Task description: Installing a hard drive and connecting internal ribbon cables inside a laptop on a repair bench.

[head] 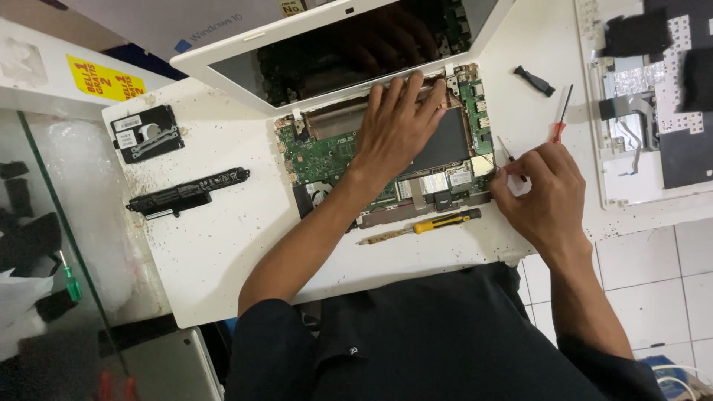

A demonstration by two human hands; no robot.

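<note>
Currently the opened white laptop [386, 148] lies on the white bench [223, 245] with its bottom cover off and its screen half [312, 44] tilted up at the far side. Landmark for all positions: the green motherboard [327, 152].

Left hand [397, 126]: flat, fingers spread and extended, palm pressing on the dark panel just right of the motherboard, near the hinge. It grips nothing; it steadies the chassis.

Right hand [546, 193]: at the right edge of the motherboard, fingertips pinched closed on a thin screwdriver [507, 154] whose tip points at the board's right corner. Exactly what the tip touches is too small to tell.

Judgement on technique: keep the flat hand's weight on the chassis, not on components; hold the driver in line with the fastener and press down before turning, as a slip here would land on connectors [483, 111] along the right edge.

Other tools: yellow-handled screwdriver [423, 225] lying just in front of the motherboard; red-handled screwdriver [559, 119] and a small black part [535, 80] to its right, apart from the laptop.

Removed parts, left of the motherboard: long black battery pack [186, 193] and, farther back, a black hard drive in its bracket [146, 134].

Containers: no tray or cup for screws is visible. The laptop's base shell acts as the only holder, carrying the motherboard, a fan [318, 194] and the dark panel. Far right of the motherboard lies a second white shell [646, 104], holding ribbon cable and black pads.
</note>
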